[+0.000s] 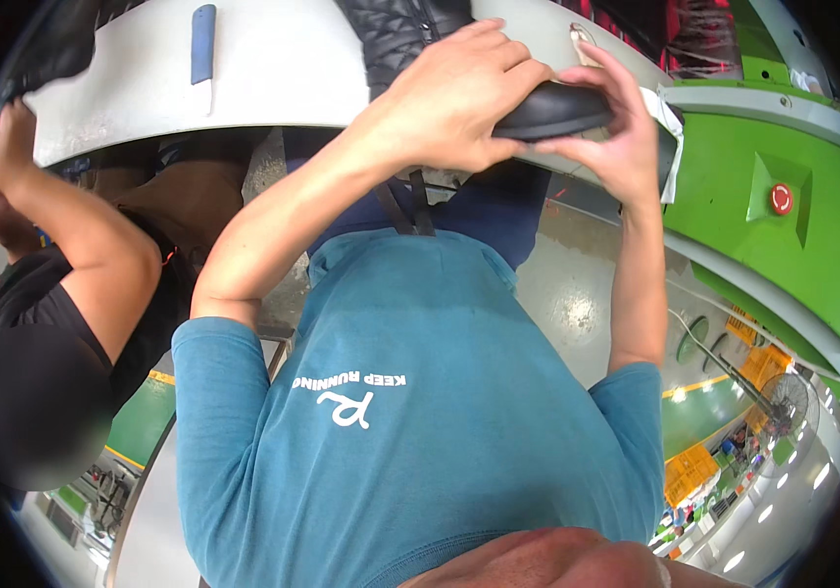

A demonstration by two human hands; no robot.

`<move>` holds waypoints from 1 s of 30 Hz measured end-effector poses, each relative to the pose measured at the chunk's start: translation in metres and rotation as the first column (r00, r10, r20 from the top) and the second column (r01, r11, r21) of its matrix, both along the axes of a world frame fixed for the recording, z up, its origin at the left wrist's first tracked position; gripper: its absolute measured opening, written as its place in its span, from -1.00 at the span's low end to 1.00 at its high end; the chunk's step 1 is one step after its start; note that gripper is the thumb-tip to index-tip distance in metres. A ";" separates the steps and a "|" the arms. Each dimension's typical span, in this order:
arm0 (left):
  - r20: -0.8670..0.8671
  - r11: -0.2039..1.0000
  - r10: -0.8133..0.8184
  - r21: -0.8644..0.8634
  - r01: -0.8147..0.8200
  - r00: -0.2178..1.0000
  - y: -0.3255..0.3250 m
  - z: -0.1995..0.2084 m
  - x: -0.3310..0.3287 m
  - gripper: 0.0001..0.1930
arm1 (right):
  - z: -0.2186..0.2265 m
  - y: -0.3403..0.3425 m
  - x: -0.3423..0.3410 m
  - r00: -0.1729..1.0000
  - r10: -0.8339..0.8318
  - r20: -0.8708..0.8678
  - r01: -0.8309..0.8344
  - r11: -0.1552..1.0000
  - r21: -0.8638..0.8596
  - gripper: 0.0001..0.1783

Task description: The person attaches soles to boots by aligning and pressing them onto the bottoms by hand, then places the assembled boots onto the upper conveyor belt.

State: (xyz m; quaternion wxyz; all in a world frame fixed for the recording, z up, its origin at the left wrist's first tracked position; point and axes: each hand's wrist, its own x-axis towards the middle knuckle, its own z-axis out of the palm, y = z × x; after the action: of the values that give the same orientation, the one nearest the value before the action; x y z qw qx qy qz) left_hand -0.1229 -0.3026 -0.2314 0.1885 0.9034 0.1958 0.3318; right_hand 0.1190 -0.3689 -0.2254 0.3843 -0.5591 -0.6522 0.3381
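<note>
A black boot (559,111) with a quilted upper and a smooth rounded toe lies sideways over the near edge of the white worktable, between my hands. My left hand (464,98) is wrapped over the boot behind the toe, with its thumb along the lower side. My right hand (621,137) curves around the tip of the toe, thumb below and fingers above. The middle of the boot is hidden beneath my left hand. Further left on the table lies a blue-handled tool (203,44) with a thin pale end.
The white worktable (283,69) curves across the top. At the left, a co-worker's hand (13,142) holds a black item. A green machine (763,186) with a red button (781,199) stands at the right. Beyond are a fan (790,402) and yellow crates (690,475).
</note>
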 end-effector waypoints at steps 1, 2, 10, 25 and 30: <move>0.181 0.999 -0.017 -0.032 0.023 0.983 -0.002 0.004 -0.003 -0.32 | 0.010 -0.004 0.000 0.998 0.037 -0.053 -0.030 0.990 0.136 0.36; 0.353 0.996 -0.031 -0.069 0.059 0.935 -0.007 0.008 -0.006 -0.27 | 0.022 -0.010 0.001 0.992 0.038 -0.120 -0.009 0.973 0.230 0.43; 0.673 0.882 0.375 -0.471 -0.021 0.638 -0.040 -0.026 -0.091 0.43 | 0.033 -0.029 -0.030 0.984 0.153 0.088 -0.176 0.902 0.394 0.37; 0.016 0.867 0.496 0.046 -0.496 0.868 -0.037 -0.022 -0.110 -0.33 | -0.022 -0.005 -0.090 0.941 0.059 0.332 -0.193 0.902 0.387 -0.25; 0.033 0.855 0.516 0.042 -0.517 0.856 -0.036 -0.023 -0.108 -0.33 | -0.016 0.000 -0.088 0.930 0.082 0.359 -0.214 0.914 0.345 -0.24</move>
State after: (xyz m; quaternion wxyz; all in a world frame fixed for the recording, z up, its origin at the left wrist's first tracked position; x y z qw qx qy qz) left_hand -0.2306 -0.3383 -0.2545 0.0723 0.8186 0.4210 0.3840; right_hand 0.0307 -0.3689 -0.2412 0.3402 -0.4724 -0.8020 0.1338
